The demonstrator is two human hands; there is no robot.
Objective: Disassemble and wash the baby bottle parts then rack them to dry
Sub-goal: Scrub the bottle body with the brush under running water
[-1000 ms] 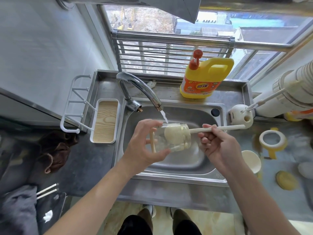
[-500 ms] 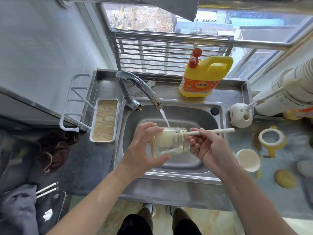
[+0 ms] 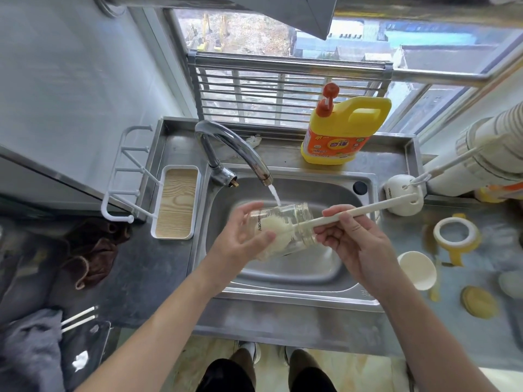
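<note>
Yellow detergent jug, red pump; white brush; wood-grain tray.

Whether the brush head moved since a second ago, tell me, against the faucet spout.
Yes. The brush head has slid left, deeper into the bottle, now nearly below the faucet spout rather than right of it.

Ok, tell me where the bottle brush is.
Head view, centre, over the sink: the right hand holds the bottle brush by its handle, its head inside the clear bottle in the left hand.
</note>
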